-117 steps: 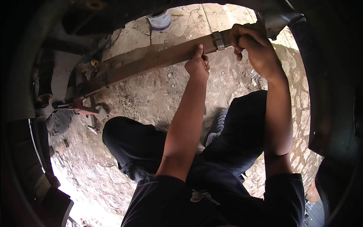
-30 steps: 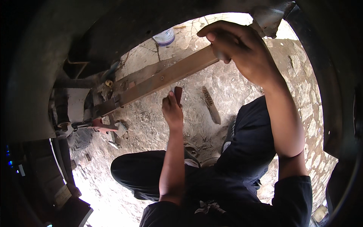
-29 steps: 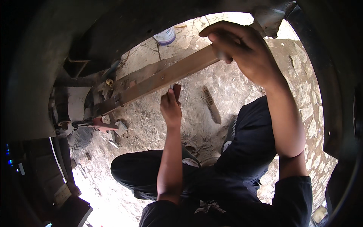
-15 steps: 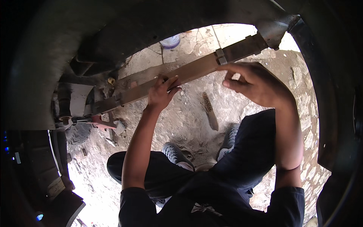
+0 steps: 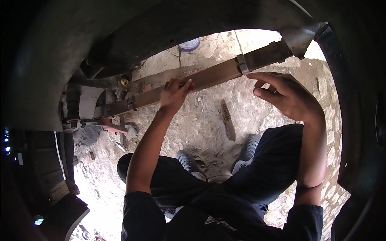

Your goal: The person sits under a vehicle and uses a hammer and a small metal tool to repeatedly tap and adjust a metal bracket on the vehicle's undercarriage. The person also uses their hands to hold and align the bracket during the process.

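Observation:
A long flat brown leaf spring (image 5: 217, 75) runs slantwise across the upper middle, with a metal clamp (image 5: 243, 64) round it. My left hand (image 5: 173, 93) rests on the spring left of the clamp, its fingers bent. A small reddish patch shows by those fingertips; whether it is a held piece is unclear. At the clamp's lower end is my right hand (image 5: 287, 93), index finger stretched to it and thumb apart, nothing visibly held. A wire brush (image 5: 228, 120) lies on the ground below the spring, bristles up.
A dark curved wheel arch (image 5: 136, 44) surrounds the work. At left are a shock absorber (image 5: 73, 105), a red metal part (image 5: 113, 126) and a ribbed grey round part (image 5: 86, 135). A white and purple tub (image 5: 189, 45) stands beyond the spring. Both my shoes (image 5: 247, 150) are on rough ground.
The whole view has shifted slightly, moving the spring rightward in the picture. My left fingers have closed up more over the spring; my right index finger stays at the clamp.

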`<state>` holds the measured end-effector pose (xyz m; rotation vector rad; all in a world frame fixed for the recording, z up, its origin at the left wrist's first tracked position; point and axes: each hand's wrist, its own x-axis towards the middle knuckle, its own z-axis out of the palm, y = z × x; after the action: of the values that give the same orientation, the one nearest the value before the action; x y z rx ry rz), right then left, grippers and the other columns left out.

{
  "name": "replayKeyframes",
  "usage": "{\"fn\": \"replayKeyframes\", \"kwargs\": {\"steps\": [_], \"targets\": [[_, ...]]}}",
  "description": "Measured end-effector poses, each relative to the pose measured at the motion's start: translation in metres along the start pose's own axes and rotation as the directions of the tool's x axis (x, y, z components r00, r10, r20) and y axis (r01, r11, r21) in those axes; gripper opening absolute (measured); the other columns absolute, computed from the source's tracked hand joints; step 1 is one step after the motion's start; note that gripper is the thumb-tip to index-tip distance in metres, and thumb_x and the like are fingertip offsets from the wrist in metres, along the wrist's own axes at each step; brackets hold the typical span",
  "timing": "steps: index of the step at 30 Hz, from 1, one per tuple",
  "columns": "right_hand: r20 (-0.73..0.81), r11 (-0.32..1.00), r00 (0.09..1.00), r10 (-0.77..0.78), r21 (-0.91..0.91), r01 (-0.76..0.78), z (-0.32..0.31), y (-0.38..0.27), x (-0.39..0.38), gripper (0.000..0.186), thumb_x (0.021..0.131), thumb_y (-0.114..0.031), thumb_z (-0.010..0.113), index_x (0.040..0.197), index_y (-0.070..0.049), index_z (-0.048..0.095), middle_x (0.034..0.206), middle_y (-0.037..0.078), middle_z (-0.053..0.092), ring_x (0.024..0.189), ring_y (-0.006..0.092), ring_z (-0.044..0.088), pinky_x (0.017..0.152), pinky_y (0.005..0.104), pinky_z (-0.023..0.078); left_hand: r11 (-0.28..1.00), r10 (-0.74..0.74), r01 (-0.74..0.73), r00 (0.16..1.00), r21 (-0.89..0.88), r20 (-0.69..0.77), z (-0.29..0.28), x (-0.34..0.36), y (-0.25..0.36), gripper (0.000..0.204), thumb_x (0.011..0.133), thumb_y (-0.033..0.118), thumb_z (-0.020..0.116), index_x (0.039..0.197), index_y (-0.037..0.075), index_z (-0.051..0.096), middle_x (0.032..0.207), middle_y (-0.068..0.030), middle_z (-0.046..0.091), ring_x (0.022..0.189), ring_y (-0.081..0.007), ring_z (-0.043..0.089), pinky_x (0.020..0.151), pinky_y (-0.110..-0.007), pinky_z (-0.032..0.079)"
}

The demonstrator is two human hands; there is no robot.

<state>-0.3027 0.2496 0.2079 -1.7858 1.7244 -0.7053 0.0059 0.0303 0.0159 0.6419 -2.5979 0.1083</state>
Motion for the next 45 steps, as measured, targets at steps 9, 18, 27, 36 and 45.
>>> {"fn": "replayKeyframes", "kwargs": {"steps": [9,18,27,36,45], "targets": [[-0.012,0.997,0.998,0.056,0.046,-0.055,-0.010,-0.001,-0.014,0.044,0.098,-0.028,0.067,0.133,-0.002,0.060,0.110,0.020,0.071,0.096,0.0323,0.070,0.082,0.0401,0.056,0.987,-0.147,0.138,0.982,-0.085,-0.118,0.000,0.004,0.029,0.025,0.086,0.018,0.076,0.112,0.016,0.076,0.098,-0.0042,0.068,0.091,-0.0266,0.066,0.083,-0.041,0.054],[0.016,0.997,0.998,0.066,0.040,-0.067,-0.011,0.002,-0.017,0.045,0.099,-0.024,0.067,0.139,-0.005,0.057,0.108,0.015,0.069,0.088,0.0220,0.068,0.077,0.0344,0.056,0.935,-0.349,0.345,0.936,-0.087,-0.048,-0.016,-0.003,0.035,0.016,0.088,0.020,0.076,0.103,0.016,0.078,0.099,-0.0040,0.069,0.087,-0.0274,0.072,0.071,-0.041,0.059],[0.056,0.992,0.993,0.108,0.055,-0.111,-0.007,-0.006,-0.012,0.045,0.098,-0.029,0.068,0.135,-0.005,0.059,0.109,0.019,0.072,0.087,0.0290,0.071,0.078,0.0390,0.056,0.939,-0.342,0.333,0.927,-0.079,-0.151,-0.002,-0.007,0.040,0.012,0.087,0.019,0.076,0.098,0.014,0.078,0.098,-0.0042,0.069,0.085,-0.0268,0.070,0.074,-0.040,0.058],[0.077,0.992,0.989,0.126,-0.012,-0.125,-0.002,0.012,-0.020,0.045,0.098,-0.024,0.068,0.139,-0.007,0.057,0.083,0.012,0.067,0.064,0.0163,0.061,0.065,0.0328,0.052,0.920,-0.374,0.353,0.919,-0.170,-0.120,0.023,0.009,0.062,0.009,0.092,0.013,0.068,0.092,0.007,0.074,0.100,-0.0100,0.068,0.094,-0.0302,0.067,0.080,-0.041,0.056],[0.288,0.955,0.911,0.294,-0.132,-0.266,0.003,-0.037,0.001,0.047,0.097,-0.039,0.067,0.129,-0.006,0.062,0.078,0.020,0.070,0.074,0.0346,0.069,0.074,0.0409,0.053,0.876,-0.476,0.463,0.875,-0.138,-0.084,0.041,0.051,0.126,0.007,0.092,0.013,0.064,0.092,0.009,0.070,0.105,-0.0111,0.068,0.096,-0.0316,0.067,0.083,-0.043,0.056]]}}
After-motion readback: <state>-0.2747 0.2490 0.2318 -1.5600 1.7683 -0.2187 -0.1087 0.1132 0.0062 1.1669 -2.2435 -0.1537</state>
